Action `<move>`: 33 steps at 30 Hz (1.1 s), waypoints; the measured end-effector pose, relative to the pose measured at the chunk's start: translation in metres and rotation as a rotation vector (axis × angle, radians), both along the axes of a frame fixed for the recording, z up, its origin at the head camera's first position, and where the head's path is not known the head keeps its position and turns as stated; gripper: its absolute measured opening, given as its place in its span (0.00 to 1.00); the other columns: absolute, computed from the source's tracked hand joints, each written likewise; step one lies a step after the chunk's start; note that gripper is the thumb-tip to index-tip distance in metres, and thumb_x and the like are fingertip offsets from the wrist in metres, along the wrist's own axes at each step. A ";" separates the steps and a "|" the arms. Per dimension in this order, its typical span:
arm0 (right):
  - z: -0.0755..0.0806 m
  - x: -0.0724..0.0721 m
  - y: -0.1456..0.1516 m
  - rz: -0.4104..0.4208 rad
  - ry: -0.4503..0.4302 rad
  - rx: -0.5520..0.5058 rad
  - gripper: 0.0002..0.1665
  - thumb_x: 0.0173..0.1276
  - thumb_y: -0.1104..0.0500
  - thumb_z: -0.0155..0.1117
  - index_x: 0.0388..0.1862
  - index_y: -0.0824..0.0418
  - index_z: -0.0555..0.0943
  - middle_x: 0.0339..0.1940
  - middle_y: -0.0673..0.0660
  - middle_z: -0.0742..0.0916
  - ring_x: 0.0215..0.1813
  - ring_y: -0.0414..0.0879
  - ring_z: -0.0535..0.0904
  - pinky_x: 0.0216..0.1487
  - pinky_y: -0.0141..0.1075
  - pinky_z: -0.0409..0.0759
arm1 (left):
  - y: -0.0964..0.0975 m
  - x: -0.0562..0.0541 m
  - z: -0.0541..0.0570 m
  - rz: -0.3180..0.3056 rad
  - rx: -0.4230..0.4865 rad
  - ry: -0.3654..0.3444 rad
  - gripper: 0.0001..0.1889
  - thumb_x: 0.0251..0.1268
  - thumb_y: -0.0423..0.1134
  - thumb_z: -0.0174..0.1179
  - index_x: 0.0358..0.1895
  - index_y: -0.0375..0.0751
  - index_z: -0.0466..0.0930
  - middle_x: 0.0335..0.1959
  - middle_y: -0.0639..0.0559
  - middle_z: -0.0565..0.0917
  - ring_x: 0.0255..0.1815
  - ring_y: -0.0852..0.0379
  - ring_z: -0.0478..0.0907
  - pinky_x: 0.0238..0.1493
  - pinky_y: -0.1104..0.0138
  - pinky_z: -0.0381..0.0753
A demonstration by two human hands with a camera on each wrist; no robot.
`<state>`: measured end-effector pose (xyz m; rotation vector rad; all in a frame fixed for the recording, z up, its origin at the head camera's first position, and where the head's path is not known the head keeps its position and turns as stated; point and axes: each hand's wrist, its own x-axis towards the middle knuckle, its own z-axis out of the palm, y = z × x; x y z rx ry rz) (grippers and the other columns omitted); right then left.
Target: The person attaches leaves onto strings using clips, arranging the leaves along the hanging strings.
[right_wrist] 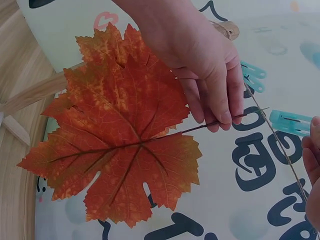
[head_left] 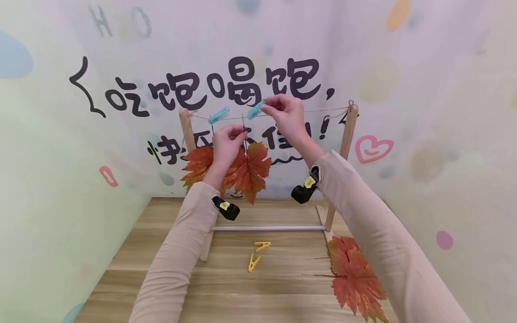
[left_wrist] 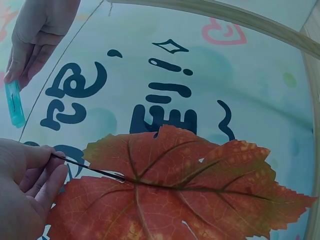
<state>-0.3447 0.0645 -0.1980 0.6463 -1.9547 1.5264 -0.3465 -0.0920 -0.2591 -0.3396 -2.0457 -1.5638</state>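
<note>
My left hand (head_left: pixel 227 146) pinches the dark stem of an orange-red maple leaf (head_left: pixel 252 172), which hangs below the fingers. The stem's tip reaches up to the string (head_left: pixel 315 111). In my right hand (head_left: pixel 287 117) a light blue clothespin (head_left: pixel 255 110) is held between thumb and fingers, at the string beside that stem. Another blue clothespin (head_left: pixel 219 115) grips the string further left, with a second maple leaf (head_left: pixel 197 163) hanging under it, partly behind my left hand. In the right wrist view the held clothespin (right_wrist: pixel 290 122) lies close to the stem tip.
Two wooden posts (head_left: pixel 346 143) carry the string, joined low down by a pale rod (head_left: pixel 268 228). Two yellow clothespins (head_left: pixel 262 246) lie on the wooden table (head_left: pixel 282 291). More maple leaves (head_left: pixel 355 278) lie at the right, partly under my right sleeve. A printed wall cloth (head_left: pixel 258 40) stands behind.
</note>
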 end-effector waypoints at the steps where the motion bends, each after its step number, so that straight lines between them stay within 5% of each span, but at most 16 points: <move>1: 0.000 -0.001 0.000 -0.007 0.000 0.002 0.12 0.56 0.66 0.66 0.39 0.70 0.82 0.33 0.61 0.85 0.29 0.38 0.78 0.34 0.25 0.76 | 0.000 0.000 0.000 0.002 0.001 0.007 0.09 0.57 0.31 0.61 0.40 0.29 0.81 0.37 0.39 0.83 0.36 0.50 0.80 0.41 0.67 0.80; 18: -0.002 -0.008 -0.007 0.028 -0.057 0.025 0.11 0.57 0.67 0.65 0.39 0.70 0.82 0.32 0.61 0.84 0.30 0.39 0.78 0.35 0.26 0.78 | 0.005 -0.005 -0.004 0.008 -0.027 0.012 0.10 0.57 0.31 0.60 0.40 0.29 0.81 0.37 0.40 0.83 0.37 0.50 0.80 0.44 0.66 0.79; 33: -0.004 -0.007 -0.007 0.098 -0.183 0.006 0.19 0.60 0.66 0.61 0.51 0.71 0.77 0.39 0.64 0.83 0.37 0.40 0.79 0.42 0.30 0.80 | 0.007 -0.004 -0.008 0.024 -0.041 0.036 0.09 0.59 0.32 0.59 0.39 0.29 0.81 0.37 0.41 0.83 0.36 0.51 0.80 0.42 0.65 0.79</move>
